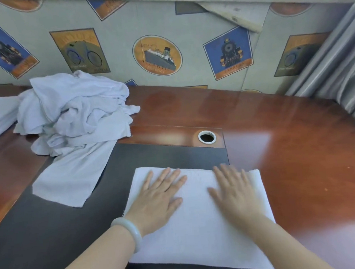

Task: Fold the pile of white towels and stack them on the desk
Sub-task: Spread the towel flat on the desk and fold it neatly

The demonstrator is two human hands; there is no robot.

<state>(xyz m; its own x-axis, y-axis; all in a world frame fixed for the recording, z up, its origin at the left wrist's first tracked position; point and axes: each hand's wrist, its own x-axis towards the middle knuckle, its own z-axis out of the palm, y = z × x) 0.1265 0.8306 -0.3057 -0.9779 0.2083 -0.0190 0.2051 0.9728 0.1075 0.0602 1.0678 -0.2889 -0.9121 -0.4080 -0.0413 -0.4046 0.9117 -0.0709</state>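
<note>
The white towel [200,227] lies flat at the table [299,146] near edge under the left hand [158,196] and right hand [235,193], fingers [165,178] straight, gripping nothing; smoothing seems the step in hand, next an edge wants pinching and folding, the crumpled pile [74,112] waiting far left.

desk [299,146]: glossy reddish wood, reflective
desk pad [53,237]: dark, matt
flat towel [200,227]: white terry cloth, nubbly
towel pile [76,112]: white cloth, rumpled
grommet [206,137]: shiny metal ring
bangle [130,232]: pale, smooth, polished
</note>
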